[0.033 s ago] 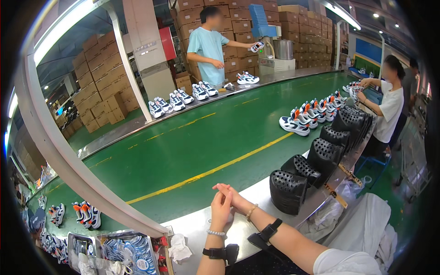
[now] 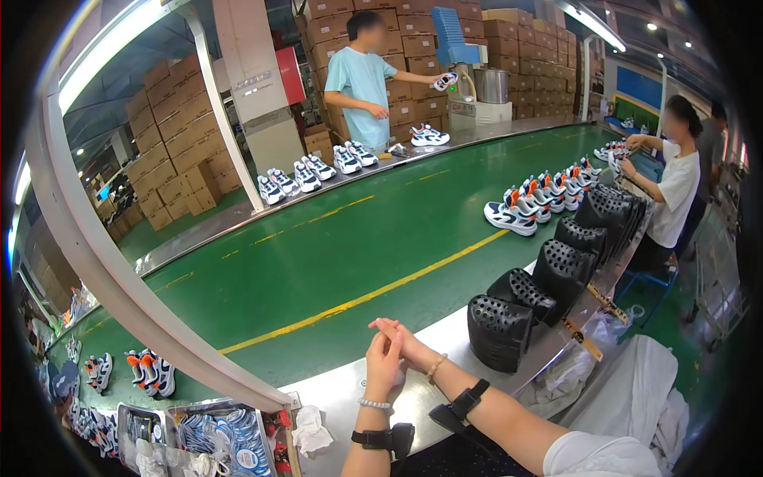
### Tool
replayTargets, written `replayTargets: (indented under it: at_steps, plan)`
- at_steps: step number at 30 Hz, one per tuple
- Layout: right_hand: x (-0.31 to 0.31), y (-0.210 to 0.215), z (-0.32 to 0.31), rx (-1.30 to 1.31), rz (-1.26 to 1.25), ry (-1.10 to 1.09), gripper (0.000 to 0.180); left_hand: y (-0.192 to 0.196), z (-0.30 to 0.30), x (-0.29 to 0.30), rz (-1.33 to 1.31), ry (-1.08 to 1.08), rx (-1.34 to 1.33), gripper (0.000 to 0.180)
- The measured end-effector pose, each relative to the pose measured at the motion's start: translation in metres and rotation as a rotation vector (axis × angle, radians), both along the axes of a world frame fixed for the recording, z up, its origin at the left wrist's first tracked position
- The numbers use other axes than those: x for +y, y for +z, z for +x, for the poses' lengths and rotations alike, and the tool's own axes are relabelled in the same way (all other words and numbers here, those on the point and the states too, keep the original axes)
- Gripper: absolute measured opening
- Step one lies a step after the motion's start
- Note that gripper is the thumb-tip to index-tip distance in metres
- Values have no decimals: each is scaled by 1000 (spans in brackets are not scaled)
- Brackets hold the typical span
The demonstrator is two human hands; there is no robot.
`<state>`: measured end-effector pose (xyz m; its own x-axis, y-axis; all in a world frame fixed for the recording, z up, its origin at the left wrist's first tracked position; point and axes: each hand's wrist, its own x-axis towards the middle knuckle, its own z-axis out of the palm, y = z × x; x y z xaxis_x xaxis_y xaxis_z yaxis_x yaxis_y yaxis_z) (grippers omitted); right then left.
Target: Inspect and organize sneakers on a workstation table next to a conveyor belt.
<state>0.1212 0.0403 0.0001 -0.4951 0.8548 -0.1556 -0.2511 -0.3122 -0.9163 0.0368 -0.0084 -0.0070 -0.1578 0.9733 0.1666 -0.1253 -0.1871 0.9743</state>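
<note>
My left hand (image 2: 384, 359) and my right hand (image 2: 408, 342) rest against each other over the edge of a metal ledge (image 2: 334, 405). The right hand's fingers stretch out to the left and lie across the left hand's fingertips. Both look loosely open, and no object shows in either, though the space between the palms is hidden. Just right of them, black perforated molded covers (image 2: 499, 334) stand in a row along the ledge. White, navy and orange sneakers (image 2: 513, 216) sit lined up on the green conveyor belt (image 2: 334, 270) beyond.
A white metal post (image 2: 159, 302) curves up at my left beside trays of blue-and-white tags (image 2: 230, 441). Crumpled white paper (image 2: 311, 429) lies nearby. Across the belt stands a person in light blue (image 2: 362, 87) holding a sneaker; another in white (image 2: 675, 175) handles sneakers at right.
</note>
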Motion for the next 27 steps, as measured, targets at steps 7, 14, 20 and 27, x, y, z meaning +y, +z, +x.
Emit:
replayTargets:
  at_steps: [7,14,20,27]
  plan:
    - [0,1,3,6,10,11,43,4,2,0,-15,-9,12,32]
    - [0,1,2,2,-3,0,42,1,2,0,-8,-16,11,32]
    - [1,-1,4,16,16,-5,41,5,4,0,1,8,64,33]
    - [1,2,6,10,13,-5,43,5,6,0,18,11,76,33]
